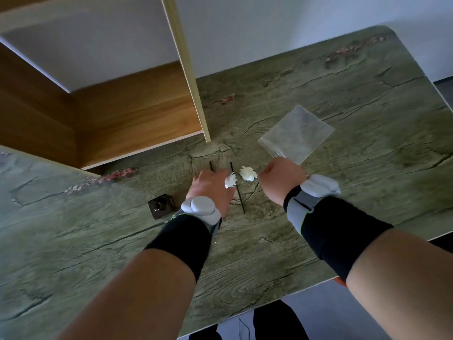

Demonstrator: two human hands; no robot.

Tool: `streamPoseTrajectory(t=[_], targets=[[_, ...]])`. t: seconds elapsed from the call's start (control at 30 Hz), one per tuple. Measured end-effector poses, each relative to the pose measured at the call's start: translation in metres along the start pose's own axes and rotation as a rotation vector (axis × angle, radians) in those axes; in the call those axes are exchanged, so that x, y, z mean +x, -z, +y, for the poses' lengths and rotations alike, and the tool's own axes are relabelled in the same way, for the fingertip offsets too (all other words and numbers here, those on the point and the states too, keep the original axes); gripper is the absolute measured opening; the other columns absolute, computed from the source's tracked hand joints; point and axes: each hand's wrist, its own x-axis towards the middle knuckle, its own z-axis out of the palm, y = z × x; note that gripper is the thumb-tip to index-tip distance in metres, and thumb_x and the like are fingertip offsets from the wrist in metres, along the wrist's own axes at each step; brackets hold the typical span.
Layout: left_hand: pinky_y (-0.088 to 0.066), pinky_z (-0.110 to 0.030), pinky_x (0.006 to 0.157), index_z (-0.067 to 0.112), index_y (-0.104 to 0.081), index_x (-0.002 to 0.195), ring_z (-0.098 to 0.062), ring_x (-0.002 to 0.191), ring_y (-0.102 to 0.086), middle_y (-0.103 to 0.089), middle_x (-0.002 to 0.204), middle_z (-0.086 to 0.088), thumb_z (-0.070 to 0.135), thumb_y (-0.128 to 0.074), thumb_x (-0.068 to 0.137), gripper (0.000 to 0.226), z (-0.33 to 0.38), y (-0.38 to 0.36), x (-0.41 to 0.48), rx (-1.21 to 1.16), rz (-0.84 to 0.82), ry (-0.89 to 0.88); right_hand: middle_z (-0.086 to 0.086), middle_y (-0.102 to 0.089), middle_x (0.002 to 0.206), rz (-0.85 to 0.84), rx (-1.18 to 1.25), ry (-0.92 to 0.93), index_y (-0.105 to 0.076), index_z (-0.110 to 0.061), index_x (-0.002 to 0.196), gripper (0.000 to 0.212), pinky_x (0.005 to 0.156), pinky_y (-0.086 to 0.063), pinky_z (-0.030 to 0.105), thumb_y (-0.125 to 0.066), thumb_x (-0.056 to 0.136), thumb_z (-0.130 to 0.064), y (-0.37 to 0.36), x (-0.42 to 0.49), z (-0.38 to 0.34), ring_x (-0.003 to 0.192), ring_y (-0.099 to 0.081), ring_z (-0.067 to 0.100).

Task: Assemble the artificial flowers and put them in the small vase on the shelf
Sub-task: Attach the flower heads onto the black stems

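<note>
My left hand (210, 186) lies palm down on the table with its fingers stretched over the top of one black stem (210, 166). A white flower head (231, 180) sits against its thumb side, on top of a second black stem (239, 197). Another white flower head (248, 173) lies just to the right. My right hand (282, 179) hovers beside it with fingers curled under, the tips close to the petals; whether they touch is hidden. The small dark square vase (161, 206) stands on the table left of my left wrist.
A clear plastic bag (297, 133) lies behind my right hand. The wooden shelf (137, 114) with its pale upright post (188, 77) rises at the back left. The green wood-grain table (367, 99) ends at the right and near edges.
</note>
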Motion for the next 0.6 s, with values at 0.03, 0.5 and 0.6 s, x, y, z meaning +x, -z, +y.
streamPoseTrajectory(t=[0.03, 0.5, 0.6], targets=[[-0.054, -0.044, 0.084, 0.033, -0.055, 0.123, -0.034, 0.107, -0.054, -0.049, 0.120, -0.008, 0.042, -0.054, 0.091, 0.033, 0.000, -0.001, 0.003, -0.003, -0.007, 0.003, 0.001, -0.038, 0.049, 0.009, 0.005, 0.009, -0.040, -0.014, 0.056, 0.040, 0.043, -0.023, 0.026, -0.049, 0.094, -0.016, -0.002, 0.001, -0.002, 0.042, -0.033, 0.017], [-0.059, -0.036, 0.067, 0.027, -0.068, 0.093, -0.017, 0.078, -0.074, -0.076, 0.079, 0.003, 0.026, -0.066, 0.090, 0.003, -0.046, 0.051, -0.017, -0.950, 0.203, 0.236, 0.004, -0.069, 0.092, 0.011, 0.006, 0.267, -0.064, -0.018, 0.105, 0.022, 0.053, -0.041, 0.025, -0.049, 0.097, -0.033, -0.032, -0.007, -0.061, 0.074, -0.063, 0.024], [-0.053, -0.029, 0.057, 0.020, -0.067, 0.099, -0.013, 0.078, -0.074, -0.075, 0.084, 0.002, 0.023, -0.067, 0.091, 0.009, -0.061, 0.059, -0.021, -1.130, 0.185, 0.273, 0.005, -0.070, 0.092, -0.039, -0.070, 0.292, -0.065, -0.015, 0.100, 0.025, 0.068, -0.055, 0.032, -0.053, 0.095, -0.037, -0.048, -0.004, -0.078, 0.081, -0.067, 0.027]])
